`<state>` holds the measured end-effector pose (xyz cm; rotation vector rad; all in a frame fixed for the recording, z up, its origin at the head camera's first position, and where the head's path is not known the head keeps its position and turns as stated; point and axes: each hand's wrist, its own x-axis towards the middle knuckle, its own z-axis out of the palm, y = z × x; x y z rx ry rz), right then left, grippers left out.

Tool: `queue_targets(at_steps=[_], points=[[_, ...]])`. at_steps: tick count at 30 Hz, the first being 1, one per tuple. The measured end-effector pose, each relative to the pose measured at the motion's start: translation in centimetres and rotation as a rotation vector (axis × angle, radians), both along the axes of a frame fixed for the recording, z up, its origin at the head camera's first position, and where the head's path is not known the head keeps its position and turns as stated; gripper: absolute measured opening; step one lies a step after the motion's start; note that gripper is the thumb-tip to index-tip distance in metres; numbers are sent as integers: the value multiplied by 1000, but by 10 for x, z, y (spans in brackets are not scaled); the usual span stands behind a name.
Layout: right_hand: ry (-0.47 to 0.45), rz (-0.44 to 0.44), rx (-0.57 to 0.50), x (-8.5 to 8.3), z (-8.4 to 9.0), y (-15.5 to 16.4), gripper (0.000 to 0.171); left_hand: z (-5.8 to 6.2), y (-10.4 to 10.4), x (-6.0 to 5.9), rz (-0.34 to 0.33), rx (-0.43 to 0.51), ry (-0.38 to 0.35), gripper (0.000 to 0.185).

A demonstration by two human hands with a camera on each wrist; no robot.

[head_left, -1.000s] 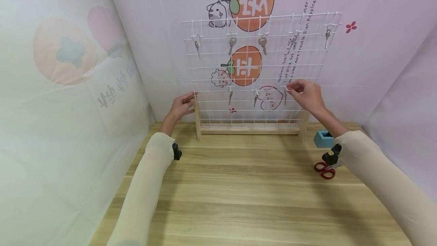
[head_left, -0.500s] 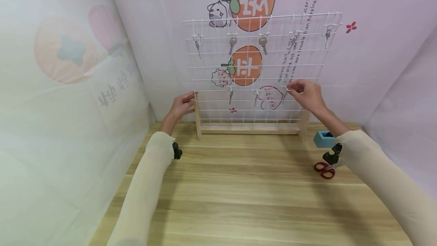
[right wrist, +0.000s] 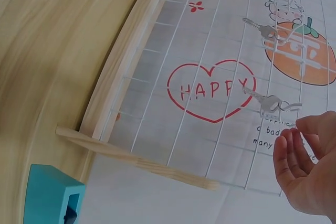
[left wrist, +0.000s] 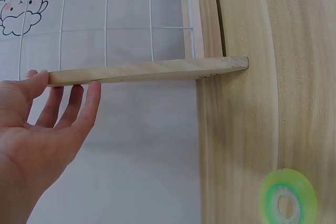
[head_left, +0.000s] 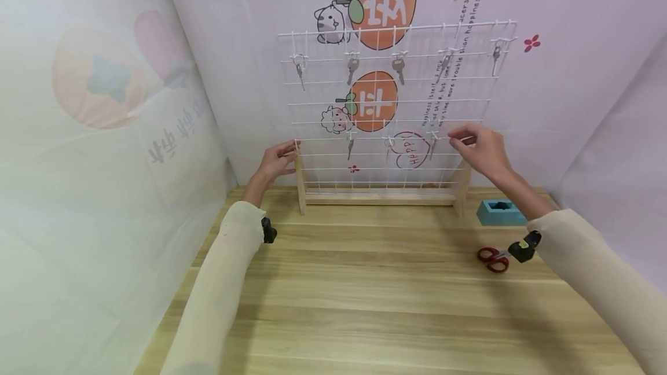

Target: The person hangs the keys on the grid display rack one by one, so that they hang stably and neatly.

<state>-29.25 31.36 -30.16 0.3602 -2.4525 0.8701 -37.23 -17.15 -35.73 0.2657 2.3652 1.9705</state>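
Observation:
A white wire grid rack on a wooden stand rises at the back of the table. My left hand holds the stand's left wooden upright, thumb on one face and fingertips on the other. Silver keys hang from white hooks on the grid, several in an upper row and three lower down. Just right of the rightmost lower key is my right hand, apart from it, with fingers loosely bent. Nothing shows in its grasp.
At the right of the table lie a teal block-shaped holder with a dark slot and red-handled scissors. A green tape roll lies by the left upright. Printed cloth hangs behind the rack and along both sides.
My right hand has let go at the hook of the rightmost lower key and drawn back to the right. That key hangs by itself. My left hand stays on the upright.

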Motion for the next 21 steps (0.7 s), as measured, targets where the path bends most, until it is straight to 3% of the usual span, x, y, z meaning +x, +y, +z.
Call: queue_targets(at_steps=[6,14,21], points=[[-18,24,13,6,-6,4,23,4,-1,3,11,-53,-9,47],[14,21,45,14,-19,10,25,15,3,15,-42,-132,-2,59],[59,-14,108,20,-32,14,37,11,-1,23,-52,-186,27,67]])
